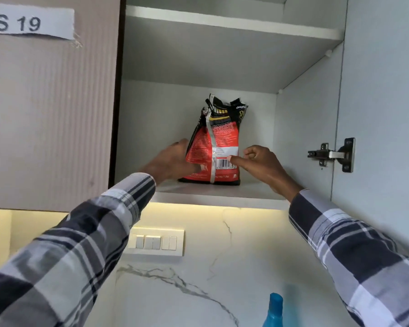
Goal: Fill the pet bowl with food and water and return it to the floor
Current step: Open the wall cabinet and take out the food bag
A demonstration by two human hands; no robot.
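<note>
fingers of the left hand lay fairly straight against the left flank of the red-and-black crinkled foil pet food bag, thumb across its lower front; whether they truly gripped it i could not tell, as the hand was blurred. the right hand sat at the bag's right edge, thumb pressed near the barcode, the other fingers curled in and holding nothing i could see. the bag stood upright on the pale laminate cupboard shelf, near its front, its torn top crumpled and open.

it looked soft-sided, slick and partly full, so likely to slump and spill if tipped; taking it low on both flanks, top kept upward, seemed safest.

outward: a ribbed beige cupboard door with a paper label to the left, a metal hinge on the open smooth grey door at right, a white switch plate on veined marble wall below, and a blue plastic bottle top at the bottom edge.
</note>
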